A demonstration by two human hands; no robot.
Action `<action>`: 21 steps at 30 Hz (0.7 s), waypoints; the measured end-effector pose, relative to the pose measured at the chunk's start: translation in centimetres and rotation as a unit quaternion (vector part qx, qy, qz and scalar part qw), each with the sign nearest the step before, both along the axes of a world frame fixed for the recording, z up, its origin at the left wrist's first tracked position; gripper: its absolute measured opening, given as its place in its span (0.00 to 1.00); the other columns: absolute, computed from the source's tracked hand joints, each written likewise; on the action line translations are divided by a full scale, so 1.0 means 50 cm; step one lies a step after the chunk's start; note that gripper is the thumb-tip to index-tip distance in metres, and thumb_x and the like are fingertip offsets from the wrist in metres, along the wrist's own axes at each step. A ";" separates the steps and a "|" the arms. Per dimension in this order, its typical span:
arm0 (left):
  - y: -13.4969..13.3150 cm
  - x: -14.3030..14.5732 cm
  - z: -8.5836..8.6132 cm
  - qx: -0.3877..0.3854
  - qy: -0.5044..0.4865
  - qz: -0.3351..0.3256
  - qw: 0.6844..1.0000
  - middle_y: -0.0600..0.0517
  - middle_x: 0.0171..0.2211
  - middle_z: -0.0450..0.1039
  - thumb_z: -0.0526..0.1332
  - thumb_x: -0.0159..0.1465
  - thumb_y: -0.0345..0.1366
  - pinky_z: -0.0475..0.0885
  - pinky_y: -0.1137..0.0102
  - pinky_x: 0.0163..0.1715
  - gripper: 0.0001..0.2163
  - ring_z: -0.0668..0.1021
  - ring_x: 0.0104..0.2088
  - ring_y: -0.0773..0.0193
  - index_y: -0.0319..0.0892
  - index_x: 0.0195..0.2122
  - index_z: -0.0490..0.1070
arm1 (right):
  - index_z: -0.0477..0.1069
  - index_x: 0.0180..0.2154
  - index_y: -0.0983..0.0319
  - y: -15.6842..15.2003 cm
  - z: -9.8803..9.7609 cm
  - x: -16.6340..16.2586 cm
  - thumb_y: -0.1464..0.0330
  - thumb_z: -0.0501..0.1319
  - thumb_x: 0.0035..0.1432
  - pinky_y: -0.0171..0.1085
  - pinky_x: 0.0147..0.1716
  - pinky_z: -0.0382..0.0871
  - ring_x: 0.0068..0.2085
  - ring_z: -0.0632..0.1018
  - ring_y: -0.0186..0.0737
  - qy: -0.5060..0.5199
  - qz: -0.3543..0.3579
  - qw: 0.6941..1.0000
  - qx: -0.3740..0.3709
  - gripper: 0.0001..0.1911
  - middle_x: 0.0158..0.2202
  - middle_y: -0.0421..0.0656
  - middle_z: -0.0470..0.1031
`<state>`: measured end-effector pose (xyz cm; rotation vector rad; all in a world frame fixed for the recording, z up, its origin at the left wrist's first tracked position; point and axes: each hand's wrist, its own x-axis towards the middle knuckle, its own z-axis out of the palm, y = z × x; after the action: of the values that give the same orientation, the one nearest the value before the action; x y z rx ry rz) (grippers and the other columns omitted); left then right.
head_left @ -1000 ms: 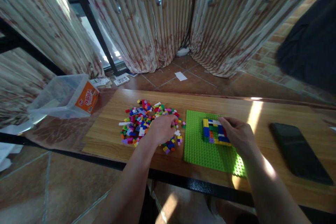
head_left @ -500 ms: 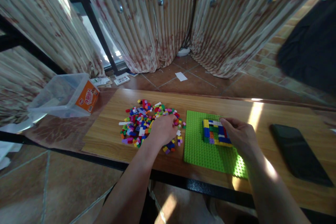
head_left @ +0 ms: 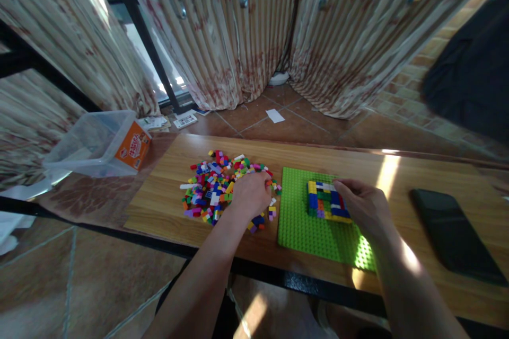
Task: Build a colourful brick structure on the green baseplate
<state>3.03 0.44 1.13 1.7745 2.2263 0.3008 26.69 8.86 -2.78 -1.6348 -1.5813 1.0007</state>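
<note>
My left hand point(head_left: 253, 194) is over the right part of a pile of loose toy bricks point(head_left: 214, 198), its fingers curled down among them. What those fingers pinch, if anything, is hidden. A low rectangular structure of toy bricks point(head_left: 324, 207) in yellow, blue, white, red and green stands on the green baseplate point(head_left: 300, 233). Around its right far corner, my right hand point(head_left: 363, 204) is closed, thumb against the top edge by a white brick. The hand covers the structure's right side.
A black tablet-like slab point(head_left: 455, 233) lies on the wooden table point(head_left: 401, 206) at the right. Beyond the table's left end stands a clear plastic bin point(head_left: 89, 143) with an orange label. Papers point(head_left: 185, 119) lie on the floor behind, before the curtains point(head_left: 230, 37).
My left hand has shifted slightly right within the pile, and its fingertips have turned down, hiding the pinkish-red piece that showed beside them. My right hand stays at the structure.
</note>
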 end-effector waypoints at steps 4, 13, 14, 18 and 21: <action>-0.002 0.001 0.006 -0.002 -0.001 -0.006 1.000 0.48 0.37 0.80 0.55 0.63 0.33 0.71 0.65 0.42 0.11 0.79 0.41 0.56 0.46 0.40 0.78 | 0.80 0.38 0.64 -0.001 0.002 -0.001 0.55 0.64 0.51 0.34 0.20 0.70 0.25 0.78 0.39 -0.020 0.004 1.000 0.011 0.20 0.27 0.46 0.80; -0.001 -0.006 -0.001 0.007 -0.016 -0.023 1.000 0.47 0.40 0.78 0.55 0.64 0.31 0.71 0.66 0.43 0.11 0.78 0.41 0.57 0.43 0.40 0.78 | 0.80 0.38 0.63 -0.001 0.007 0.000 0.55 0.62 0.52 0.35 0.22 0.69 0.25 0.77 0.39 -0.051 0.009 0.999 0.004 0.20 0.27 0.45 0.79; -0.003 -0.006 -0.002 0.009 -0.016 -0.022 1.000 0.46 0.41 0.77 0.55 0.63 0.31 0.71 0.66 0.43 0.12 0.78 0.41 0.58 0.43 0.41 0.78 | 0.80 0.38 0.63 -0.001 0.009 0.000 0.55 0.62 0.52 0.35 0.22 0.69 0.25 0.77 0.39 -0.054 0.009 0.998 0.004 0.20 0.27 0.45 0.79; -0.006 -0.006 -0.002 0.017 -0.003 -0.029 0.999 0.46 0.38 0.76 0.57 0.62 0.34 0.71 0.66 0.41 0.09 0.78 0.39 0.57 0.42 0.38 0.77 | 0.80 0.37 0.64 -0.003 0.014 -0.001 0.55 0.62 0.52 0.35 0.21 0.68 0.25 0.78 0.40 -0.057 0.011 0.998 0.019 0.20 0.27 0.46 0.79; -0.003 -0.003 -0.004 0.015 0.006 -0.038 0.999 0.46 0.37 0.76 0.62 0.60 0.37 0.71 0.66 0.41 0.07 0.77 0.39 0.56 0.42 0.35 0.76 | 0.81 0.36 0.64 -0.003 0.017 -0.003 0.55 0.63 0.51 0.34 0.20 0.68 0.24 0.78 0.40 -0.063 0.016 0.997 0.037 0.20 0.25 0.46 0.79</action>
<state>2.89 0.28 0.95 1.8764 2.1680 0.3104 26.54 8.68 -1.93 -1.6547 -1.7112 0.8596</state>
